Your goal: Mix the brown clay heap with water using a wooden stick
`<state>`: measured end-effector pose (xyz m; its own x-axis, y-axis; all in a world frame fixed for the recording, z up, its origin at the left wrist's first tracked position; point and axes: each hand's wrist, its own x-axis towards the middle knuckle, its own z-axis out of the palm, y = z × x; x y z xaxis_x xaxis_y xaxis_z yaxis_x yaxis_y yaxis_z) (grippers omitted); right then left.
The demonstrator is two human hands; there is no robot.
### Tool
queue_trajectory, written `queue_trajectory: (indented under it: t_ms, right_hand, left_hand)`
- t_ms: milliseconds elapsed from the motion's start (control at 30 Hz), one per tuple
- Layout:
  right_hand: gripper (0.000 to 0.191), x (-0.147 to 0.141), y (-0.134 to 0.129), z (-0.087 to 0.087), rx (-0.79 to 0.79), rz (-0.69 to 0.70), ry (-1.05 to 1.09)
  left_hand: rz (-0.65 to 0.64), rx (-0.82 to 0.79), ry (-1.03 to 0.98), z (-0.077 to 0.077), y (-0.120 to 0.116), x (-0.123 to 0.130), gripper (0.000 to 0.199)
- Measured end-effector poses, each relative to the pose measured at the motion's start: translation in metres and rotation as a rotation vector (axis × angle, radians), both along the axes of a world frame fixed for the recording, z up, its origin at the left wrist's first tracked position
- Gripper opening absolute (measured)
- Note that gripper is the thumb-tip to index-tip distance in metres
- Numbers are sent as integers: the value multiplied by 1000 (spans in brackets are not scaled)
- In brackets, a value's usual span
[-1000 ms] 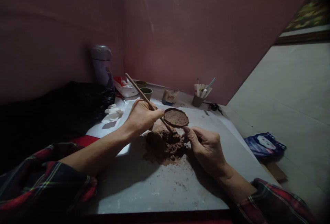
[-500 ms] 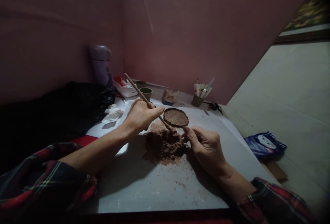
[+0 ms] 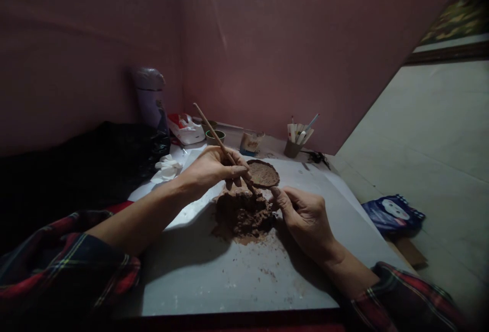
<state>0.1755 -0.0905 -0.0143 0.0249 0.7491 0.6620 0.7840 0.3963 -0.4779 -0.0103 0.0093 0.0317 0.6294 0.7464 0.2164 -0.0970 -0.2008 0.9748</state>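
My left hand (image 3: 219, 166) is closed around a slim wooden stick (image 3: 211, 128), which slants down to the right. Its lower end meets a rough, crumbly mass of wet brown clay (image 3: 244, 220) on the white board. At the right side of that mass, my right hand (image 3: 305, 215) is closed, thumb against bent fingers, seemingly pinching the clay's edge; the fingertips are partly hidden. Just behind lies a round, flat clay disc (image 3: 265, 174) with a raised rim, its left edge covered by my left fingers.
Crumbs dot the white board (image 3: 191, 291). Behind stand a green-rimmed cup (image 3: 216, 137), a glass (image 3: 251, 142) and a pot of pens (image 3: 293, 147). To the left are crumpled tissue (image 3: 167, 169), a black plastic bag (image 3: 99, 164) and a purple bottle (image 3: 151, 100).
My left hand has moved right and slightly down along the stick, which now stands steeper with its upper end farther right. My right hand stays in place.
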Motion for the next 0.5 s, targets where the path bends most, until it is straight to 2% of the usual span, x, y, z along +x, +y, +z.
queue_trajectory:
  t_ms: [200, 367, 500]
  right_hand:
    - [37, 0, 0, 1, -15, 1, -9]
    - [37, 0, -1, 1, -6, -4, -12]
    - [36, 0, 0, -1, -6, -1, -3]
  left_hand:
    - [35, -70, -28, -4, 0, 4, 23]
    - [135, -113, -27, -3, -1, 5, 18]
    - [194, -109, -18, -3, -2, 6, 24]
